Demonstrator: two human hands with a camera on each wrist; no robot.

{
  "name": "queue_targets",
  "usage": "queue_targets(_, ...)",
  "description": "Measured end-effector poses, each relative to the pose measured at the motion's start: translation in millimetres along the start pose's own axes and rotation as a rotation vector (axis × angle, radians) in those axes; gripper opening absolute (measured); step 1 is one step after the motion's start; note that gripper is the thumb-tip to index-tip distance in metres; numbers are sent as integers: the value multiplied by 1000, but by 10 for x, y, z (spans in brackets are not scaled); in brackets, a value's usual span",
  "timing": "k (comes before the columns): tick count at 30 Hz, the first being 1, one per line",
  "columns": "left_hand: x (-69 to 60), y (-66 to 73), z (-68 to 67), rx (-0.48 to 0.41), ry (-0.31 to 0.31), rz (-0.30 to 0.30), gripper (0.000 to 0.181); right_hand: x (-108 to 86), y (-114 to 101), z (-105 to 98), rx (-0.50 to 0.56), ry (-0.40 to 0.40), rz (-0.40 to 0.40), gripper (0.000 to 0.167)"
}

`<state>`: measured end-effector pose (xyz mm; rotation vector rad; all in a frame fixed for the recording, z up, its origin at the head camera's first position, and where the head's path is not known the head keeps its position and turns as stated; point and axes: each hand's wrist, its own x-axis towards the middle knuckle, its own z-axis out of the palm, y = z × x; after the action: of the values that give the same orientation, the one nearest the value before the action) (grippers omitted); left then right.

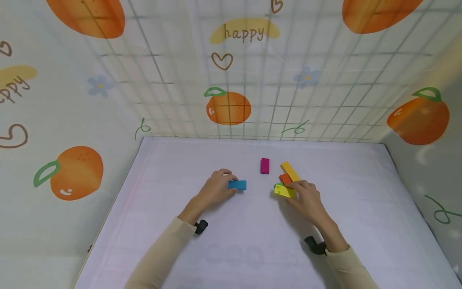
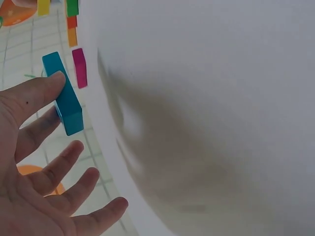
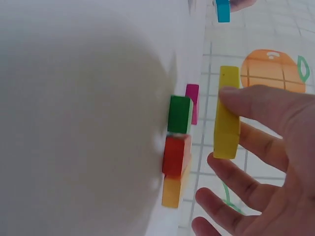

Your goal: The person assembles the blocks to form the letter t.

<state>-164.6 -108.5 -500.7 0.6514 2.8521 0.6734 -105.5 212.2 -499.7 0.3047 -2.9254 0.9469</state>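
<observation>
Left hand (image 1: 216, 188) pinches blue block (image 1: 237, 185), right hand (image 1: 307, 200) pinches yellow block (image 1: 283, 190) — blue sits left of yellow, long axis sideways toward it — right hand's nearer green block (image 3: 179, 114).

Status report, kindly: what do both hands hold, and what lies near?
Left hand pinching blue rectangular block. Right hand pinching yellow rectangular block; both above white table. Near right hand: green block, red-orange block, amber block; magenta block farther back.

The blue block (image 2: 71, 102) and yellow block (image 3: 227, 125) look smooth and matt, the worktop (image 1: 252, 228) matt, the sleeves (image 1: 162, 253) cloth.
</observation>
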Motion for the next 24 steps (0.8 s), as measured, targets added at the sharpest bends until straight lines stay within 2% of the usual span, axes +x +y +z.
queue_targets(8, -118, -124, -38, -29, -3, -8, 36, 116, -72, 148, 24, 1, -105, 39)
queue_targets(12, -151, -151, -54, -15, 0, 5, 35, 178, -129, 211, 36, 3, -157, 38)
queue_targets(20, -174, -190, -57, 8, -5, 14, 34, 296, -209, 338, 75, -32, -191, 37)
queue_targets(24, -179, -220, -39, 14, -12, 12, 35, 325, -261, 380, 92, -67, -174, 37)
